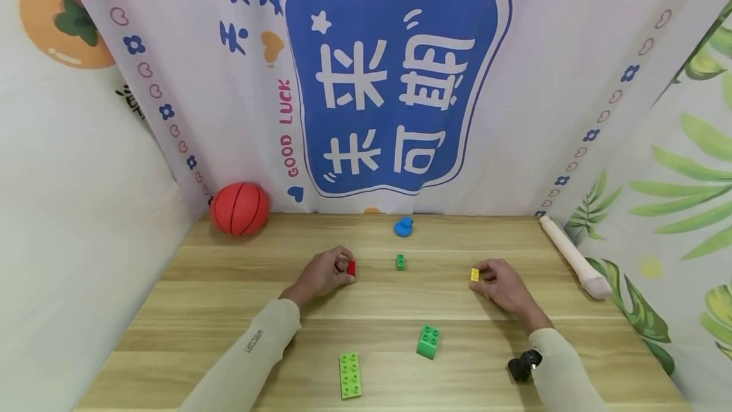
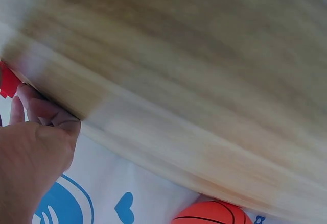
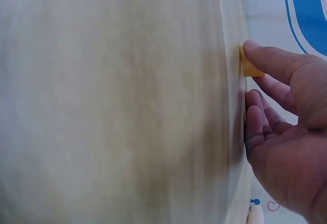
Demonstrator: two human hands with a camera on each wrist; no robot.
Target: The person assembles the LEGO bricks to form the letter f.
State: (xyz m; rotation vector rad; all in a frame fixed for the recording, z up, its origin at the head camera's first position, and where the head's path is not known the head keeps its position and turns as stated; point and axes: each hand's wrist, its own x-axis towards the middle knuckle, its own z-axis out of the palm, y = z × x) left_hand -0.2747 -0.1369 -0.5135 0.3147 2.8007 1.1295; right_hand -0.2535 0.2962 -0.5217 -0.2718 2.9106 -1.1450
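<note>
Sleeves (image 1: 246,348) lie nearest the camera, stretched over the table (image 1: 197,297), with the lime brick (image 1: 351,376) between them, closer to the body than the left hand (image 1: 326,273) and a little to its right. That hand pinches the red brick (image 1: 351,268) at its fingertips; the right hand (image 1: 504,285) has the yellow brick (image 1: 474,275) nipped between thumb and finger. Whether either brick touches the table I cannot tell. Both grips look shallow, so a brick might twist or pop out if the thumb slid or squeezed off-centre; the left is harder to judge, since its wrist view catches only part of the red brick. Between the hands stands the small green brick (image 1: 400,262), with the duck (image 1: 403,227) beyond it. If the hands came together there, knuckles could tip that brick or shove it toward the duck. The big green brick (image 1: 427,342) sits nearer the body than the right hand and to its left; the black gadget (image 1: 521,367) at the right sleeve could knock it aside if that arm swung left. Beyond the left hand, to its left, the ball (image 1: 239,209) could roll if brushed. The rod (image 1: 572,256), right of the right hand, seems the smallest worry, unless that arm drifted outward.
</note>
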